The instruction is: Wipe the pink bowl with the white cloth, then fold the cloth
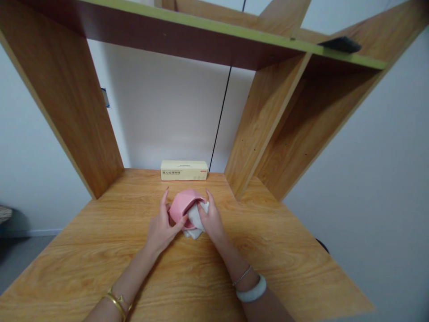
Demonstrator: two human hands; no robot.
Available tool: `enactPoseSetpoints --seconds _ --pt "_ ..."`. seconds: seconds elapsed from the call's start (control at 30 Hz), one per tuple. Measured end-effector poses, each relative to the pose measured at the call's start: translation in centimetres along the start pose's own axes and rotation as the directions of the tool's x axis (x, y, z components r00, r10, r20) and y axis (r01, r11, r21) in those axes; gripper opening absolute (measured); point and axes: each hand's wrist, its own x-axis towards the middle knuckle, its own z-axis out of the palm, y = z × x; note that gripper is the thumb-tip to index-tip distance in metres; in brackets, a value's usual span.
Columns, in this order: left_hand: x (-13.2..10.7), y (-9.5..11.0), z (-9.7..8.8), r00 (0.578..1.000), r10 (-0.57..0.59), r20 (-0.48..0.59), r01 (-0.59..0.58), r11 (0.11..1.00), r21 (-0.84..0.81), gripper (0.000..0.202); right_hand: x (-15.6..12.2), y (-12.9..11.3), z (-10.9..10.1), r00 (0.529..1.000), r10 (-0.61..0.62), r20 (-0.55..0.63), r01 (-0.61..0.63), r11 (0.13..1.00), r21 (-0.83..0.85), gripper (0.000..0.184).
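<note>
A pink bowl (182,203) is tilted on its side above the wooden desk (100,250), near the middle. My left hand (161,228) grips the bowl from the left, thumb on its rim and fingers curled round its back. My right hand (209,218) presses a white cloth (195,222) against the bowl's opening, fingers closed on the cloth. Part of the cloth hangs down below the bowl and touches the desk.
A long cream box (184,170) lies at the back of the desk against the white wall. Wooden shelf uprights (264,125) rise on both sides, with a shelf board (187,33) overhead and a black object (342,44) on it at the right.
</note>
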Motion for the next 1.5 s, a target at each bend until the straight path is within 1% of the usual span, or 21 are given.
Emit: enactPoseSetpoints --seconds 0.1,0.17,0.27,0.33,0.4,0.5,0.53,0.6,0.67,0.73,0.8,0.87,0.93,1.03,1.07,1.13,1.23,1.3,1.4,1.43,1.5 --pt "-0.2 0.2 0.6 1.000 -0.004 0.013 0.004 1.000 -0.005 0.091 -0.1 0.1 0.6 0.998 0.011 -0.056 -0.004 0.992 0.124 0.050" --pt "-0.3 0.3 1.0 1.000 0.029 -0.001 -0.029 0.999 -0.016 0.089 -0.1 0.0 0.6 0.999 0.014 -0.048 -0.007 0.991 0.136 0.051" --pt "-0.3 0.2 0.9 0.999 0.037 -0.026 -0.038 0.999 -0.024 0.083 0.0 -0.4 0.0 1.000 0.013 0.001 -0.013 1.000 0.003 0.058" --pt "-0.2 0.1 0.5 1.000 0.009 -0.016 -0.008 0.999 0.035 0.079 0.1 -0.8 -0.7 1.000 -0.001 0.013 0.003 0.989 -0.147 0.062" --pt "-0.1 0.0 0.1 1.000 -0.003 -0.011 0.004 0.996 0.086 0.075 0.1 -1.2 -1.3 0.999 -0.053 0.005 0.053 0.964 -0.260 0.062" --pt "0.0 -0.1 -0.3 1.000 0.017 -0.008 -0.017 0.996 0.091 0.073 0.2 -1.4 -1.7 0.989 -0.147 -0.023 0.132 0.940 -0.315 0.062" --pt "-0.1 -0.1 -0.3 1.000 0.030 0.005 -0.030 0.995 0.090 0.075 0.2 -1.4 -1.7 0.988 -0.152 -0.024 0.137 0.937 -0.321 0.064" --pt "-0.2 -0.2 -0.4 0.998 0.055 0.038 -0.058 0.993 0.103 0.078 0.1 -1.4 -1.6 0.994 -0.109 0.013 0.108 0.941 -0.321 0.066" --pt "-0.2 -0.3 -0.4 0.996 0.071 0.053 -0.077 0.990 0.118 0.078 0.0 -1.2 -1.3 0.997 -0.035 0.075 0.056 0.954 -0.296 0.065" --pt "-0.1 -0.4 -0.3 0.998 0.058 0.035 -0.061 0.993 0.097 0.075 -0.1 -0.9 -0.9 0.996 0.011 0.094 0.012 0.972 -0.235 0.061" --pt "0.0 -0.4 -0.2 1.000 0.027 0.012 -0.028 0.999 0.027 0.077 -0.2 -0.6 -0.5 0.999 0.015 0.052 -0.008 0.990 -0.137 0.057" --pt "0.1 -0.4 0.1 1.000 0.011 0.005 -0.010 0.999 -0.048 0.085 -0.2 -0.3 0.0 1.000 0.007 -0.012 -0.008 1.000 -0.021 0.053" --pt "0.0 -0.3 0.5 1.000 0.021 0.014 -0.020 0.997 -0.076 0.092 -0.1 -0.1 0.4 0.999 0.007 -0.054 -0.002 0.996 0.087 0.051" --pt "-0.1 -0.2 1.0 0.998 0.056 0.002 -0.056 0.994 -0.098 0.090 -0.1 -0.1 0.5 0.999 0.005 -0.053 0.003 0.989 0.151 0.049" --pt "-0.1 -0.2 1.1 0.998 0.065 -0.012 -0.065 0.992 -0.108 0.087 -0.1 -0.3 0.4 0.999 0.004 -0.038 0.001 0.992 0.128 0.052" --pt "-0.1 -0.3 1.1 0.997 0.067 -0.032 -0.070 0.992 -0.102 0.083 -0.1 -0.6 -0.1 1.000 0.011 -0.008 -0.011 1.000 0.010 0.059" --pt "0.0 -0.5 0.6 0.999 0.042 -0.016 -0.042 0.999 0.004 0.076 0.0 -1.3 -1.1 1.000 0.007 0.002 -0.006 0.972 -0.235 0.068" --pt "0.0 -0.5 0.2 0.999 0.034 0.002 -0.034 0.997 0.070 0.073 0.1 -1.5 -1.6 0.999 -0.051 -0.009 0.045 0.943 -0.330 0.069" --pt "-0.1 -0.3 -0.1 0.997 0.062 0.048 -0.066 0.993 0.102 0.072 0.2 -1.5 -1.9 0.990 -0.142 -0.015 0.127 0.927 -0.353 0.070" --pt "-0.1 -0.3 -0.2 0.995 0.078 0.066 -0.085 0.991 0.104 0.072 0.3 -1.3 -1.9 0.990 -0.144 -0.004 0.134 0.927 -0.350 0.069" --pt "-0.2 -0.3 -0.2 0.991 0.105 0.082 -0.113 0.988 0.108 0.073 0.3 -1.0 -1.7 0.995 -0.098 0.036 0.104 0.937 -0.332 0.066"
